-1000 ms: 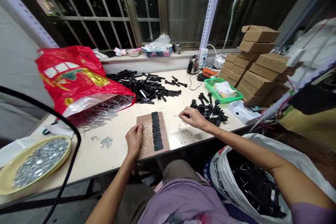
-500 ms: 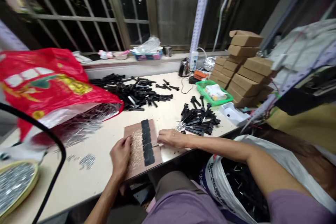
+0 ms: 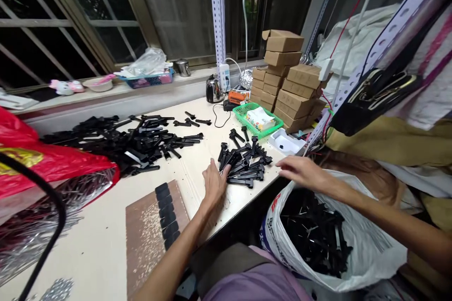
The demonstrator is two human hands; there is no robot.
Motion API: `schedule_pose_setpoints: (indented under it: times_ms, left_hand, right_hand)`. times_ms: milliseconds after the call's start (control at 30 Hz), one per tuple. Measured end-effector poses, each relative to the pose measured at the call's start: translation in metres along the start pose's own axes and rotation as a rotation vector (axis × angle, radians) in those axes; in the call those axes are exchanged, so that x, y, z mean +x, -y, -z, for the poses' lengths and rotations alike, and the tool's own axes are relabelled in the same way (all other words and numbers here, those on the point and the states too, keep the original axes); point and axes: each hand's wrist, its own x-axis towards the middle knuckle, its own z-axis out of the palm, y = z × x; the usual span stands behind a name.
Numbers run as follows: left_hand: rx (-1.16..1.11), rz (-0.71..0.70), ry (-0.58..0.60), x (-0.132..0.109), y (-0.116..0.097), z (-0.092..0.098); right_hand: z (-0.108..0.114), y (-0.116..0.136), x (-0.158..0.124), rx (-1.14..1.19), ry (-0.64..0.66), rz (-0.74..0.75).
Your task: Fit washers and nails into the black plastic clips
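My left hand (image 3: 213, 183) lies flat on the table with fingers stretched out, its fingertips touching the left side of a small pile of black plastic parts (image 3: 243, 162). My right hand (image 3: 298, 170) hovers open just right of that pile, at the table's edge and above a white plastic bag (image 3: 356, 254) filled with black parts. Neither hand holds anything. A brown board (image 3: 144, 230) with a row of black pieces (image 3: 167, 214) lies near the front edge, left of my left arm.
A larger heap of black parts (image 3: 123, 138) lies at the back left. A red bag (image 3: 45, 164) spills metal pins at left. A green basket (image 3: 261, 122), a white tray (image 3: 284, 141) and stacked cardboard boxes (image 3: 289, 84) stand at the right.
The view swung right. Both hands left the brown board: the left moved to the small pile of black parts, the right moved out past the table edge over the white bag.
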Motion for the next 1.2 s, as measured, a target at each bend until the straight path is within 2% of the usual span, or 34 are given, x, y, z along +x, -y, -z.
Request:
schedule_pose_setpoints:
  times_ms: [67, 133, 267, 400, 600, 833, 933, 1033, 1200]
  left_hand:
    - [0.042, 0.128, 0.012, 0.016, -0.009, 0.000]
    - [0.130, 0.156, 0.068, 0.028, -0.015, 0.001]
    - [0.279, 0.086, 0.197, 0.040, -0.020, -0.002]
    - [0.400, 0.085, 0.216, 0.045, -0.014, -0.003]
    - [0.408, 0.045, 0.247, 0.049, -0.003, 0.002]
    - [0.330, 0.172, 0.295, 0.065, 0.019, 0.017]
    - [0.283, 0.178, 0.301, 0.066, 0.027, 0.026]
    - [0.232, 0.139, 0.323, 0.062, 0.030, 0.030]
    - [0.203, 0.113, 0.325, 0.055, 0.027, 0.026]
  right_hand:
    - [-0.026, 0.016, 0.025, -0.145, 0.018, 0.134]
    - [-0.050, 0.030, 0.053, -0.258, 0.087, 0.229]
    - [-0.082, 0.034, 0.097, -0.355, 0.181, 0.211]
    - [-0.099, 0.026, 0.113, -0.323, 0.168, 0.191]
    - [-0.108, 0.029, 0.120, -0.264, 0.193, 0.191]
    - [-0.114, 0.038, 0.126, -0.249, 0.201, 0.178]
    - [-0.117, 0.041, 0.131, -0.249, 0.196, 0.178]
    - [-0.116, 0.041, 0.138, -0.261, 0.225, 0.122]
    - [-0.108, 0.039, 0.144, -0.272, 0.246, 0.079]
